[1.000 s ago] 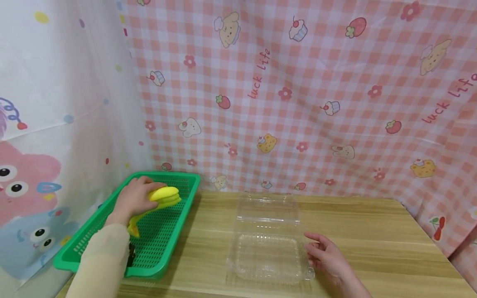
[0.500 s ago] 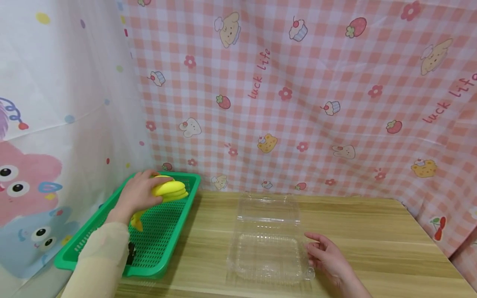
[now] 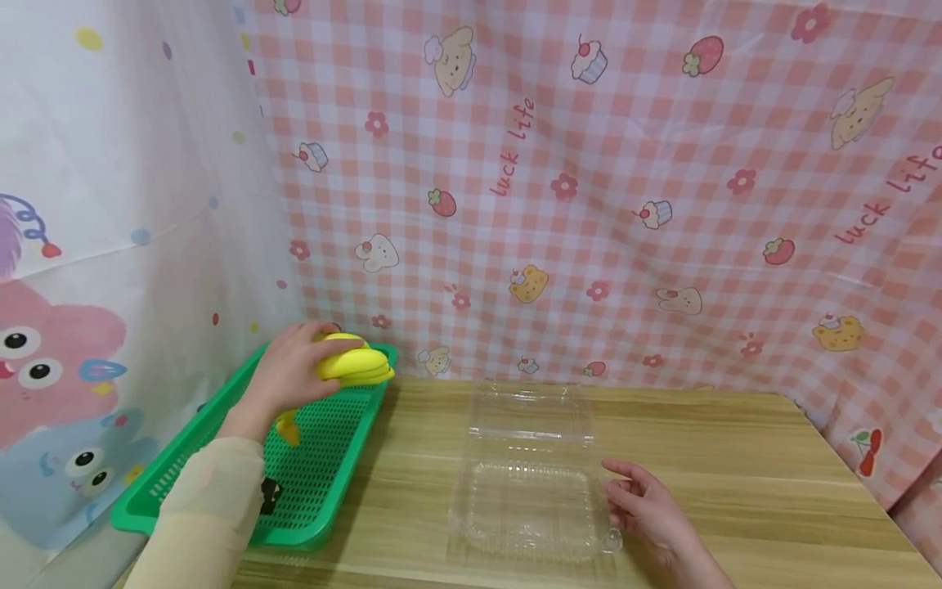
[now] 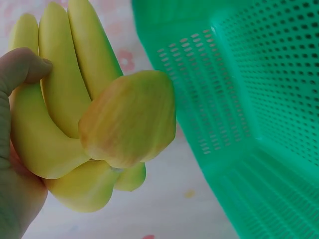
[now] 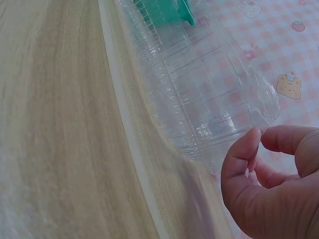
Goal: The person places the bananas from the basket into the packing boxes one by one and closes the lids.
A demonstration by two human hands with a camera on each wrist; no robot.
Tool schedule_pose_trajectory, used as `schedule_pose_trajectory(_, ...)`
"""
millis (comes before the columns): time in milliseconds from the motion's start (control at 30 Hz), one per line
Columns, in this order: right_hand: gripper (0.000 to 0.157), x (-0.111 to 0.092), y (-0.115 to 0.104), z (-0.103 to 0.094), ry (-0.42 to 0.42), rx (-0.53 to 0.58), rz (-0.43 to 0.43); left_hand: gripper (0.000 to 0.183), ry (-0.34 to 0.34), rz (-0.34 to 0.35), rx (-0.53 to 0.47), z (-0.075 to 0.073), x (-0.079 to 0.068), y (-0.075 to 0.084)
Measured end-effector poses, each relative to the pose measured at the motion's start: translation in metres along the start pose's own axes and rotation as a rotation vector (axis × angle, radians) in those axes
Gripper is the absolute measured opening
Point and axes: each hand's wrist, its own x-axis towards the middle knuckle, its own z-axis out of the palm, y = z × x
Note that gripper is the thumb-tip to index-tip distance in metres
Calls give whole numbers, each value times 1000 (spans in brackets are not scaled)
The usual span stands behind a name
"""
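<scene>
Nearest us, a pale sleeve (image 3: 199, 507) is cut off by the bottom edge of the head view, as is the right forearm. The right hand (image 3: 648, 511) lies low beside a clear plastic container (image 3: 530, 507), its forefinger stretched forward and the other fingers bent under the palm. In the right wrist view we see thumb and forefinger almost meeting at the container's edge, but we cannot tell whether they pinch the clear rim. The container's lid lies back, away from us, and its outline is faint against the wooden table (image 3: 736, 474).

Left of it, in the green basket (image 3: 320, 470), a dark thing (image 3: 271, 496) is partly hidden behind the sleeve; we cannot make out what it is. Farther off, the left hand (image 3: 290, 372) reaches forward from above, gripping a bunch of yellow bananas (image 3: 356, 366) over the basket's far end. Its thumb presses across them; in the left wrist view, the bunch hides the other fingers. Behind hangs a pink checked cloth (image 3: 625, 123).
</scene>
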Motion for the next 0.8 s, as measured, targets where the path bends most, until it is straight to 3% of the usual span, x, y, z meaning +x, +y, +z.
schedule_pose_trajectory(267,50,1,1,0,4,1,-7,56,56,79,-25,-11,8,26)
schedule_pose_trajectory(533,48,1,2,-1,4,3,2,55,70,159,-98,-17,16,57)
schedule_pose_trajectory(800,49,2,3,0,27,-4,8,55,110,306,-128,-17,26,90)
